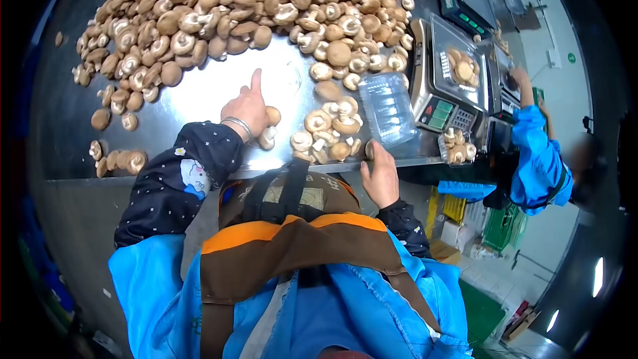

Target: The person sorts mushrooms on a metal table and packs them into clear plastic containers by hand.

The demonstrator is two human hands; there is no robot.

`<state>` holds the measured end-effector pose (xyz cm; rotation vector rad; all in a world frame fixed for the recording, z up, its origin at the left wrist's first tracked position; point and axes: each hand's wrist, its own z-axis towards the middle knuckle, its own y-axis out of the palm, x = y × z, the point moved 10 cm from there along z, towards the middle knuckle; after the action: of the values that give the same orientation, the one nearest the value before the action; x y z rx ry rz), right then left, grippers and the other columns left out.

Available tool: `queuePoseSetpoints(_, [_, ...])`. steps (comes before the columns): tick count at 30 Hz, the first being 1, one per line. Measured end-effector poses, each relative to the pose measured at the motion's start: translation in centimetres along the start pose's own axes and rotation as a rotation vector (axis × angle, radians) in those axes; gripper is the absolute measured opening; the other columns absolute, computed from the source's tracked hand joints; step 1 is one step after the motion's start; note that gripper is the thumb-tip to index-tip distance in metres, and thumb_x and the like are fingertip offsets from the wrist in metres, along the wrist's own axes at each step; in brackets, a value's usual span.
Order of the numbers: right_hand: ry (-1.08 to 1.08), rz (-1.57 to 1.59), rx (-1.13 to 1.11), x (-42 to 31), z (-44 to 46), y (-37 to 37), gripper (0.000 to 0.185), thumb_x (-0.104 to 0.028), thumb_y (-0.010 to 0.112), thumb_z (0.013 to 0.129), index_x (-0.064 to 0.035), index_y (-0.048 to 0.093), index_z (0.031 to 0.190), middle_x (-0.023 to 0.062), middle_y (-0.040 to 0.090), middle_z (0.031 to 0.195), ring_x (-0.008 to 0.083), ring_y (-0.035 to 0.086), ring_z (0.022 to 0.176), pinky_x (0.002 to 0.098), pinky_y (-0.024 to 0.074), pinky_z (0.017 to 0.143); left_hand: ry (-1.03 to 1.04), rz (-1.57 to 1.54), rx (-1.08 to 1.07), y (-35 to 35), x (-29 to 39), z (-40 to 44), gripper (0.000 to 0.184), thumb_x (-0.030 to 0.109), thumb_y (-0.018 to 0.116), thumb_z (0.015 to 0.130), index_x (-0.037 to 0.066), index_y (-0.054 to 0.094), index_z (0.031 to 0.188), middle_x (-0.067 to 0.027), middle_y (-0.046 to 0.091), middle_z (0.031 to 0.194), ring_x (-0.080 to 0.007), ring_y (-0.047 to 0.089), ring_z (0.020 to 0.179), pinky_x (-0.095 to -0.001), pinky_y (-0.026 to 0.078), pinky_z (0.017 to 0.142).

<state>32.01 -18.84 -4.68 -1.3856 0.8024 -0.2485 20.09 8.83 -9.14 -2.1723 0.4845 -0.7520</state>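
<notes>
On the metal table, my left hand [246,110] lies back up with its index finger stretched out toward the mushroom pile [206,10]. Its other fingers are mostly hidden beneath it. A brown mushroom [273,116] touches its thumb side, and a second mushroom [267,138] lies just below. My right hand [381,178] is at the table's front edge, with a small mushroom [369,149] between thumb and fingers. Between my hands sits a cluster of mushrooms [327,129], some stem up. An empty clear plastic tray [387,108] stands beyond my right hand.
To the right, a scale [440,114] bears a clear box of mushrooms [460,66]. Another filled box [457,147] stands at the table edge. A second scale [468,0] is farther back. A person in blue sleeves [535,153] works at the right. Several mushrooms [121,161] lie at left.
</notes>
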Motion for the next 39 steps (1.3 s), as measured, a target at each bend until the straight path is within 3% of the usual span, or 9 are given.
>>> queuePoseSetpoints(5, [0.217,0.006,-0.014,4.5,0.1,2.6,0.083,-0.01,0.071,0.065,-0.0033,0.029,0.137,0.0266,0.037,0.126,0.043,0.045,0.109,0.0459,0.039,0.094,-0.011,-0.026,-0.038,3.0,3.1,-0.1,0.093,0.019,0.063,0.075,0.011,0.004,0.146,-0.025,0.048,0.12,-0.0378,0.061,0.097,-0.0424,0.05,0.082])
queuePoseSetpoints(13, [0.054,0.207,0.009,1.1,5.9,6.0,0.096,-0.016,0.076,0.058,-0.0075,0.026,0.14,0.0173,0.046,0.123,0.0343,0.044,0.115,0.043,0.0308,0.094,-0.029,-0.285,0.111,4.1,4.4,1.8,0.09,0.011,0.064,0.07,0.011,0.012,0.143,-0.0252,0.047,0.119,-0.0392,0.059,0.1,-0.0423,0.049,0.084])
queuePoseSetpoints(18, [-0.127,0.611,0.027,-4.7,9.5,6.3,0.07,0.005,0.06,0.064,-0.0078,0.041,0.13,0.0196,0.046,0.125,0.0373,0.045,0.118,0.0396,0.0381,0.098,0.092,-0.836,-0.02,5.1,3.2,2.8,0.076,-0.002,0.054,0.07,0.009,0.024,0.139,-0.0148,0.059,0.084,-0.0267,0.062,0.087,-0.0356,0.051,0.071])
queuePoseSetpoints(26, [-0.257,0.689,-0.265,-12.8,16.4,2.8,0.058,-0.006,0.063,0.066,-0.0037,0.052,0.122,0.0134,0.05,0.123,0.0254,0.045,0.12,0.032,0.0366,0.101,-0.036,-1.851,-0.071,4.9,0.7,2.4,0.057,-0.004,0.036,0.075,0.004,0.033,0.132,-0.0121,0.058,0.084,-0.0161,0.056,0.062,-0.0276,0.053,0.053])
queuePoseSetpoints(27, [-0.423,0.623,-0.161,-14.1,17.1,1.8,0.055,-0.005,0.061,0.071,-0.0041,0.05,0.124,0.0125,0.054,0.114,0.0221,0.054,0.109,0.0307,0.0455,0.09,-0.033,-2.062,-0.071,3.8,1.6,1.7,0.058,-0.003,0.034,0.075,0.003,0.031,0.132,-0.0149,0.06,0.087,-0.0166,0.058,0.063,-0.0252,0.052,0.049])
queuePoseSetpoints(29, [-0.085,1.13,-0.45,-15.1,17.1,2.4,0.05,-0.004,0.059,0.078,-0.005,0.047,0.126,0.01,0.057,0.105,0.0165,0.062,0.091,0.0268,0.0513,0.074,0.146,-1.765,-0.032,4.5,-1.1,4.1,0.064,-0.008,0.035,0.068,0.003,0.032,0.132,-0.0179,0.058,0.098,-0.0209,0.061,0.07,-0.0249,0.051,0.047])
queuePoseSetpoints(30, [-0.007,1.296,-0.43,-15.6,17.1,1.8,0.046,-0.004,0.056,0.083,-0.0055,0.044,0.128,0.0073,0.058,0.098,0.0115,0.063,0.077,0.0228,0.0508,0.061,0.155,-1.843,0.024,3.7,-1.1,4.0,0.067,-0.009,0.035,0.066,0.003,0.032,0.132,-0.0184,0.057,0.1,-0.0222,0.062,0.072,-0.0251,0.051,0.047])
queuePoseSetpoints(34, [-0.247,1.093,-0.223,-16.1,18.4,-0.3,0.044,-0.006,0.059,0.085,-0.005,0.046,0.128,0.006,0.055,0.12,0.0128,0.055,0.104,0.0248,0.0458,0.085,0.334,-2.089,0.135,2.2,-0.8,4.8,0.077,-0.011,0.038,0.057,0.003,0.034,0.132,-0.0186,0.056,0.11,-0.0273,0.063,0.083,-0.029,0.055,0.053])
queuePoseSetpoints(39, [-0.364,1.031,-0.132,-16.6,19.0,-2.4,0.042,-0.004,0.054,0.087,-0.0027,0.048,0.128,0.0067,0.056,0.123,0.0138,0.053,0.109,0.0268,0.0456,0.087,0.532,-2.232,-0.041,1.5,0.9,4.4,0.079,-0.011,0.041,0.055,0.003,0.033,0.132,-0.0203,0.049,0.123,-0.0372,0.056,0.107,-0.0441,0.055,0.083])
